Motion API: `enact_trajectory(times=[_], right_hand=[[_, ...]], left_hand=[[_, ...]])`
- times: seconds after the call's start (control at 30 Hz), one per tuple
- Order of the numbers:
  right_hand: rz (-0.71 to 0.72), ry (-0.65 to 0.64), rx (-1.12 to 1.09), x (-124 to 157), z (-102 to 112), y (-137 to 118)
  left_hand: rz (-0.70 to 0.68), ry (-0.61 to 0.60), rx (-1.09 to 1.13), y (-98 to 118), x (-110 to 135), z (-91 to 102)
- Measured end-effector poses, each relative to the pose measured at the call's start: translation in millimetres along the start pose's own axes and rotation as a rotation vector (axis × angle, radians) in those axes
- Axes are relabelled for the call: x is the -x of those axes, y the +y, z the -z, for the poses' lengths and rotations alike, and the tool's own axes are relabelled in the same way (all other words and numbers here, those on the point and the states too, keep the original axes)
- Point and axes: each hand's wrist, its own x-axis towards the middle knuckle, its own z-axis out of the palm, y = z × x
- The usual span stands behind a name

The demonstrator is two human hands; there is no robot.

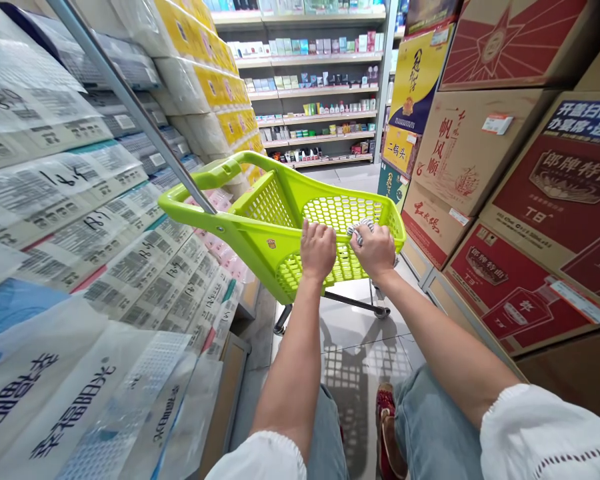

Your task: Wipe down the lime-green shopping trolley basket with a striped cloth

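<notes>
A lime-green plastic shopping cart [260, 230] stands sideways before me on its dark wheeled frame. My left hand [319, 250] is closed over the cart's near rim, fingers curled toward the basket. Farther right along the same rim, my right hand [376, 252] is closed round a grey-and-white striped cloth [364, 227]; most of the cloth is hidden by the fingers. A slim metal pole [135, 110] rises from the handle end toward the upper left. Through the lattice walls I make out no goods in the basket.
Plastic-wrapped packages [105, 220] are stacked high on the left, with yellow packs [215, 87] behind. Printed cartons [475, 153] line the right side. Shelves of small products [315, 90] stand ahead. Pale floor tiles [350, 175] run between the stacks, and a red shoe [387, 427] shows below.
</notes>
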Motion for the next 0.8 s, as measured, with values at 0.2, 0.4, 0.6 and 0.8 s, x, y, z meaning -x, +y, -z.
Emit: enact_trajectory(times=[0.2, 0.4, 0.6, 0.8], right_hand=[[0.037, -0.036, -0.018, 3.7, -7.5, -4.3], [0.148, 0.029, 0.057, 7.1, -16.6, 44.5], [-0.074, 0.103, 0.093, 9.4, -14.3, 76.0], [-0.001, 0.048, -0.003, 8.2, -17.6, 18.9]], left_hand=[[0.013, -0.107, 0.01, 21.6, -1.5, -22.6], [-0.005, -0.094, 0.015, 16.3, -3.1, -27.3], [0.031, -0.045, 0.042, 24.3, -4.8, -37.5], [0.062, -0.024, -0.004, 26.9, -1.9, -45.9]])
